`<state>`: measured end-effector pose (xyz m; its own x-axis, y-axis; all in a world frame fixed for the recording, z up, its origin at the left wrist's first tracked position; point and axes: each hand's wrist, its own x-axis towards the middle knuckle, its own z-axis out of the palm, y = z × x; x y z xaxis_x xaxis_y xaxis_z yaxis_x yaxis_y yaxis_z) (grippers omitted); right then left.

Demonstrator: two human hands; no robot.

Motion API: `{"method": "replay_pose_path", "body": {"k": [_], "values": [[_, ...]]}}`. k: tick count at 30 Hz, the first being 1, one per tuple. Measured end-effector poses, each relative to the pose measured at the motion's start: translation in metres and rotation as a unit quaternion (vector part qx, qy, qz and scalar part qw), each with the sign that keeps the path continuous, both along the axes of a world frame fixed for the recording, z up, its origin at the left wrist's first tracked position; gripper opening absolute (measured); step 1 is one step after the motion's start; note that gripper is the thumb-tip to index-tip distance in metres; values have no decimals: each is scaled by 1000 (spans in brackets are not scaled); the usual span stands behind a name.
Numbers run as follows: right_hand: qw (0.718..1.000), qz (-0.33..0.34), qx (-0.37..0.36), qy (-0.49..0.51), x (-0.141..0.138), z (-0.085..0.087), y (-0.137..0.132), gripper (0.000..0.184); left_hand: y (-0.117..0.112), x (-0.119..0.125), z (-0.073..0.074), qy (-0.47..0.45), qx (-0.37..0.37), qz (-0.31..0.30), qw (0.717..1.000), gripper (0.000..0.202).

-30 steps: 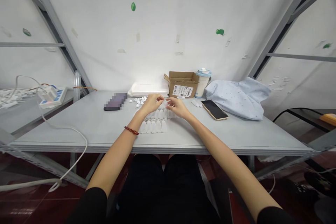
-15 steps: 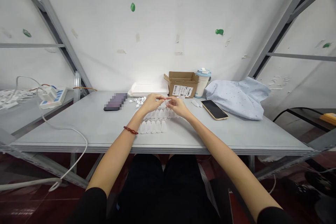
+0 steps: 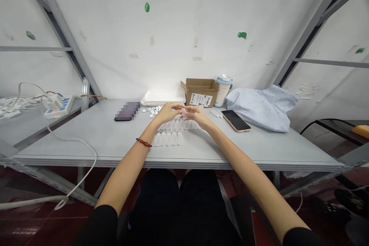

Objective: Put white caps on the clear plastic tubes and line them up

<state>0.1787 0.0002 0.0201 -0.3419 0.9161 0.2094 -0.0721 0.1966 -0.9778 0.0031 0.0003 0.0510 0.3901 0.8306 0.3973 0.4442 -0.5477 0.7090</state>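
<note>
The left hand (image 3: 166, 112) and the right hand (image 3: 196, 115) met just above the grey table (image 3: 100, 138), near its far middle. The right hand's fingers were closed on a small white piece (image 3: 183, 112), held in the air between the two hands. The left fingertips touched the same piece from the other side, though it was too small to tell whether they gripped it. Under and before the hands lay two rows of white pieces (image 3: 168, 138), side by side on the table. Loose white caps (image 3: 154, 110) sat just left of the left hand, a cardboard box (image 3: 201, 93) stood behind, and a phone (image 3: 235, 120) lay to the right
</note>
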Motion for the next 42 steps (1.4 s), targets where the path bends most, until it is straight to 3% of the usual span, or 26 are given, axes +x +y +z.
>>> {"method": "replay_pose_path", "body": {"k": [8,16,24,32,38,42], "values": [[997,3,-53,59,0,4,-4,22,-3,1,-1,33,11,-7,999,33],[993,28,-64,100,3,9,-6,19,0,6,-8,82,65,-8,994,64],[992,46,-85,76,3,12,-9,18,1,7,-10,144,145,1,979,32],[998,-15,-62,-23,9,19,-12,18,-3,6,-12,156,179,-8,971,38],[996,29,-86,-2,18,22,-14,11,-8,9,-9,115,184,-40,975,48],[991,69,-99,-59,29,25,-18,12,-21,10,-7,132,171,-62,974,48]]}}
